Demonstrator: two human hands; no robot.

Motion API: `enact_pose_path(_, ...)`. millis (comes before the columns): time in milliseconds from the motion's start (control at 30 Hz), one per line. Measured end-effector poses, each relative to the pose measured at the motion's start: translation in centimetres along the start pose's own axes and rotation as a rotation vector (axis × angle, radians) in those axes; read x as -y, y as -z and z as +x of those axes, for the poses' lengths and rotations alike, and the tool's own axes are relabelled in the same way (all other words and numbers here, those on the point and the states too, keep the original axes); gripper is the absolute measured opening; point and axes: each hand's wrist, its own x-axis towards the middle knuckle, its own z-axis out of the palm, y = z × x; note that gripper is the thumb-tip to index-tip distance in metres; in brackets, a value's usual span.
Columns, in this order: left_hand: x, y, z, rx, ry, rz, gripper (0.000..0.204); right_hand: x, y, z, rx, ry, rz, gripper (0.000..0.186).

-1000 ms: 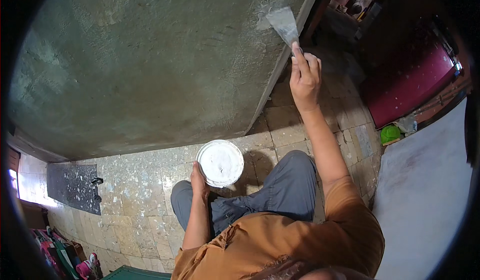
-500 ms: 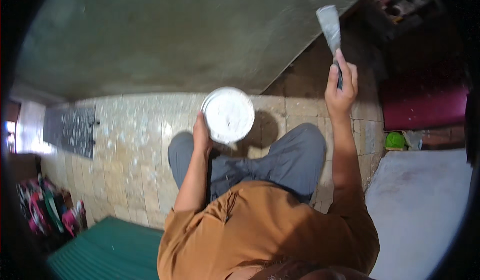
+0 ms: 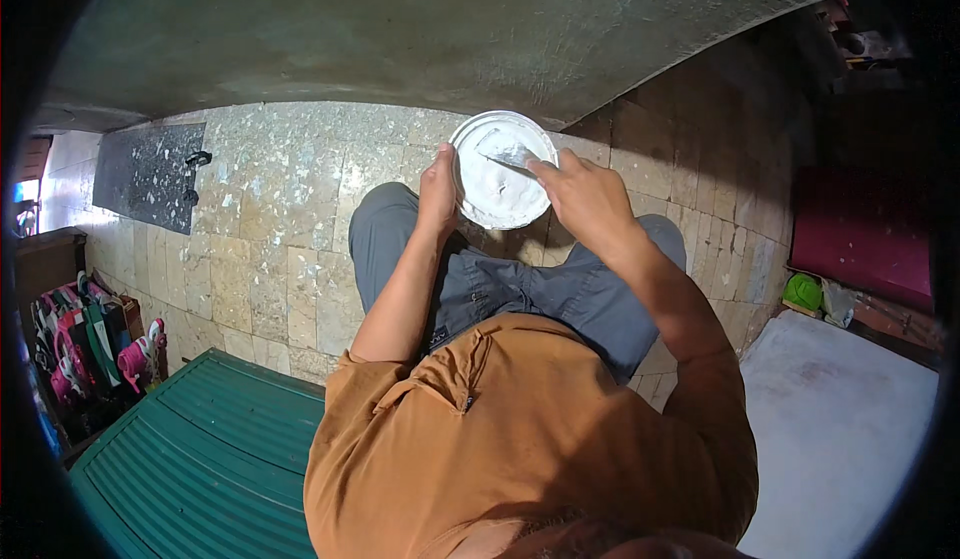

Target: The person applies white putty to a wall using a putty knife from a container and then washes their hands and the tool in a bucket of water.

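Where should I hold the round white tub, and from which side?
The tub is probably best taken by its outer side, from the left, where the left grip holds it. That side curves round, white paste lies across the open top, and the right grip holds the putty knife over it from the right.

The tub (image 3: 486, 222) is before the person (image 3: 560, 409), between the left hand (image 3: 438, 191) and the right hand (image 3: 595, 204). The paste (image 3: 490, 189) is in the tub, and the scraper (image 3: 522, 162) reaches into the far part of it from the right. Behind the tub, on the far side, is the wall (image 3: 380, 39). On the floor (image 3: 270, 199), at far left, lies a mat (image 3: 125, 184). At near left is a panel (image 3: 210, 459), and at near right a board (image 3: 840, 429).
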Motion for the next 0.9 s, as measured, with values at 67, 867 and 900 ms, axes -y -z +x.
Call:
enact_pose_path(67, 0.7, 0.5, 0.4, -0.01, -0.042, -0.006, 0.053, 0.2, -0.2, 0.0, 0.08, 0.054, -0.091, 0.035)
enact_pose_path(867, 1.8, 1.0, 1.3, -0.067, -0.073, -0.019, 0.051, -0.7, 1.9, -0.3, 0.31, -0.026, -0.081, 0.029)
enact_pose_path(900, 2.0, 1.4, 1.5, -0.087, -0.06, -0.005, 0.052, -0.8, 1.9, -0.8, 0.313, -0.025, -0.079, 0.029)
